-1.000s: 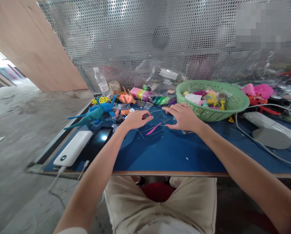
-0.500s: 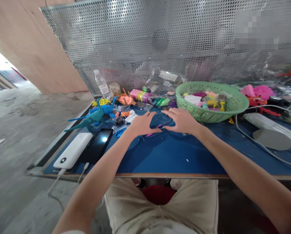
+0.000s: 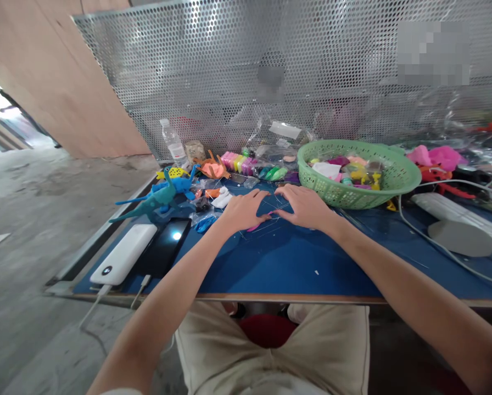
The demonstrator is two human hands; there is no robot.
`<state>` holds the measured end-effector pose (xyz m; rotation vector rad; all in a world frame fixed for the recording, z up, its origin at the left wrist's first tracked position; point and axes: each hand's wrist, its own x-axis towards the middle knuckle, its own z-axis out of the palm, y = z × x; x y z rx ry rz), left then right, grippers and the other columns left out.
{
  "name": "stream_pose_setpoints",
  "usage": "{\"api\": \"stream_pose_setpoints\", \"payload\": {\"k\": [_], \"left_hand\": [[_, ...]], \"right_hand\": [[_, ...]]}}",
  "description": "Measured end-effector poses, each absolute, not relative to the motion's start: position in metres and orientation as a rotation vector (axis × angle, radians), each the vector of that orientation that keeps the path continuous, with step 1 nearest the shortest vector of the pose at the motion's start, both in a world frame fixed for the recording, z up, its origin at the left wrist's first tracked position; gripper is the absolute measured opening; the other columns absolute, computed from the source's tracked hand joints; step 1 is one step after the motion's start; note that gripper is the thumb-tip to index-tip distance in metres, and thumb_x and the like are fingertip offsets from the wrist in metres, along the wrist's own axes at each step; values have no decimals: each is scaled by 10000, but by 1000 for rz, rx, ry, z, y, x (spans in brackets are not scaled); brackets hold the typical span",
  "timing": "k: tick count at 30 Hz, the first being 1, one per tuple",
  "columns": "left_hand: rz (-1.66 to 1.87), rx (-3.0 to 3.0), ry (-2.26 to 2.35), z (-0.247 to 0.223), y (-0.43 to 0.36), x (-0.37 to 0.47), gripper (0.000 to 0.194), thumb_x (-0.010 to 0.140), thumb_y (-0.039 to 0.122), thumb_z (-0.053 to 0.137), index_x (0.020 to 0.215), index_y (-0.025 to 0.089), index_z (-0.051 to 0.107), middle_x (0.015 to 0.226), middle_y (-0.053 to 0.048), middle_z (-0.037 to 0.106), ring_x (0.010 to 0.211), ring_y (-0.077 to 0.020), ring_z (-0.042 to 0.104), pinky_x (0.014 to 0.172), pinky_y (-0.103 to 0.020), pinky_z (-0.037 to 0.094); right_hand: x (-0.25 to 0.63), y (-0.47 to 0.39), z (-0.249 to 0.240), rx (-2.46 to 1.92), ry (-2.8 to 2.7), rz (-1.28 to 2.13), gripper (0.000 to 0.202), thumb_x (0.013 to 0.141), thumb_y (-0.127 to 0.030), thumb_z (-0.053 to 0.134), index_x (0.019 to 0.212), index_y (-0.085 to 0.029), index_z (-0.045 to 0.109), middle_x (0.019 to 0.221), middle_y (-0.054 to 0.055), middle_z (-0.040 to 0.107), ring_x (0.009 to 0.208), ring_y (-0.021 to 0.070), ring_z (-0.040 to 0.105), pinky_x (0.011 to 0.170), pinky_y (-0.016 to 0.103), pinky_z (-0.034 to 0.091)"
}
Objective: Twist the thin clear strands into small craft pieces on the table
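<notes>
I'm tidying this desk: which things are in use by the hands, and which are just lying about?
In use:
left hand
right hand
clear plastic sheet
pink strip

Lying about:
green basket
blue dinosaur
power bank
phone
water bottle

Both forearms bare, stretched fwd from lower corners, converging toward centre. Left hand (image 3: 242,210) palm down, fingers (image 3: 259,198) curled loosely, tips low to the surface. Right hand (image 3: 304,204) palm down too, fingers spread slightly, pointing left. 2 hands just beside each other, thumbs nearly meeting. Wrists about level, elbows out of frame.
</notes>
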<state>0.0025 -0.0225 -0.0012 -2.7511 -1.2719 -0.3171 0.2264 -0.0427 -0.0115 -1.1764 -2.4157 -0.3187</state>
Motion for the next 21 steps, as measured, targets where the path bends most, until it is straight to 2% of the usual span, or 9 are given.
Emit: {"api": "stream_pose_setpoints", "payload": {"k": [3, 5, 9, 16, 19, 21], "left_hand": [[-312, -2723, -1287, -2, -21, 2, 725, 864, 561, 622, 1453, 192, 414, 1382, -143, 556, 994, -306, 678, 780, -369, 508], [-325, -2722, -1265, -3, -20, 2, 748, 861, 539, 634, 1465, 171, 390, 1376, -150, 559, 1037, -313, 665, 793, -369, 512], [-343, -2741, -1218, -5, -18, 2, 702, 866, 442, 649, 1452, 157, 386, 1374, -158, 557, 1206, -304, 588, 872, -347, 501], [-282, -2763, -1153, -6, -14, -1, 541, 906, 295, 584, 1409, 164, 431, 1353, -145, 562, 1189, -284, 600, 854, -333, 504], [-290, -2760, -1162, -5, -14, -3, 555, 908, 308, 576, 1422, 164, 421, 1405, -153, 528, 1193, -293, 598, 836, -337, 507], [-302, -2774, -1182, -3, -15, -3, 597, 902, 391, 591, 1427, 163, 418, 1409, -154, 526, 1165, -299, 611, 823, -340, 508]], "right_hand": [[228, -42, -10, -1123, -2499, -350, 665, 892, -536, 585, 1417, -168, 410, 1170, 160, 644, 1014, 321, 632, 832, 410, 466], [228, -43, -9, -1098, -2532, -340, 736, 878, -576, 595, 1452, -168, 380, 1188, 164, 634, 1026, 325, 629, 846, 414, 471], [224, -43, -9, -1102, -2511, -274, 705, 894, -608, 560, 1434, -176, 418, 1153, 158, 636, 982, 311, 638, 815, 398, 479], [224, -42, -12, -1111, -2392, -93, 612, 882, -631, 569, 1329, -218, 515, 970, 78, 631, 815, 235, 622, 665, 312, 456], [225, -41, -12, -1118, -2355, -102, 570, 886, -598, 583, 1326, -239, 534, 964, 66, 631, 803, 218, 617, 657, 300, 451], [225, -42, -11, -1131, -2335, -95, 559, 883, -578, 599, 1327, -243, 541, 957, 61, 631, 806, 215, 620, 660, 299, 456]]}}
